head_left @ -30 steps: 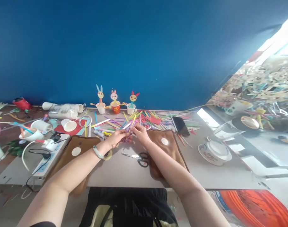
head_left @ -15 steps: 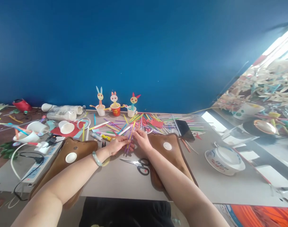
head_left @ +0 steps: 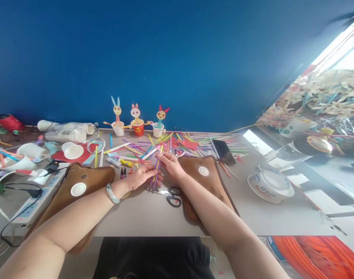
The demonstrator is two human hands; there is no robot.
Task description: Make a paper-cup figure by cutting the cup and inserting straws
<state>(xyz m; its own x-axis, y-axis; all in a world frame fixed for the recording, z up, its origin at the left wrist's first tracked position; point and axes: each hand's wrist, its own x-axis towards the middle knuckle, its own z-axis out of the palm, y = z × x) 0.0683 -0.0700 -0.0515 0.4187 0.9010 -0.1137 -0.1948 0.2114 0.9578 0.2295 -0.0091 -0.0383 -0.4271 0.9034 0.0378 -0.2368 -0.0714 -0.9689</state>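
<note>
Now pinches slim purple and yellow strips in the left hand and the right hand, above the bench, near the black-handled scissors.

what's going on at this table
A person's two bare hands hold a few thin purple and yellow strips: the left hand grips them lower down, the right hand nearer the top. Scissors lie on the table just in front of the person, in neither hand. Beyond the hands are scattered coloured strips, and three cups with eared figures stand by the blue wall.
</note>
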